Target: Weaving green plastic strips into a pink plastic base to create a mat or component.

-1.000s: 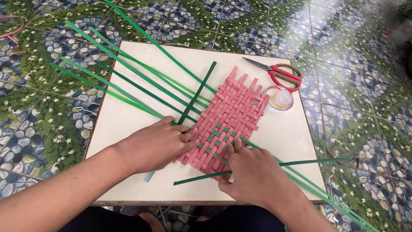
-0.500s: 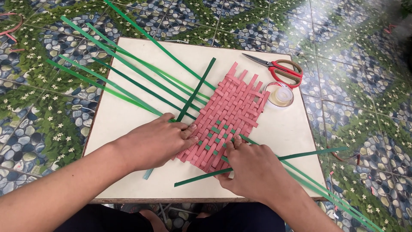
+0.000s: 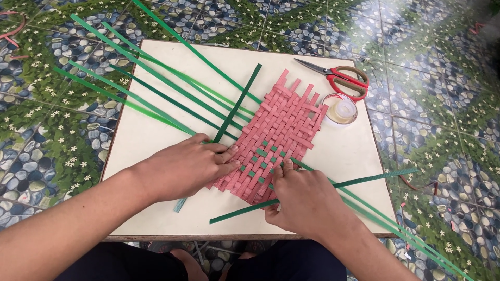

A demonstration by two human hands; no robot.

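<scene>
A pink woven mat (image 3: 284,130) of paper strips lies tilted in the middle of a small white table (image 3: 156,140). Several long green strips (image 3: 156,78) run under and through it from the far left to the near right. My left hand (image 3: 190,166) rests flat on the mat's near left edge, fingers pressing the weave. My right hand (image 3: 304,200) sits at the mat's near corner, fingertips pinching a dark green strip (image 3: 364,179) where it enters the weave.
Red-handled scissors (image 3: 344,78) and a roll of clear tape (image 3: 339,109) lie at the table's far right. The table stands on a floor patterned with pebbles and leaves (image 3: 442,114). A short pale blue strip (image 3: 179,204) lies near the front edge.
Both hands have stayed on the mat's near edge. My right fingers have shifted slightly along the dark green strip.
</scene>
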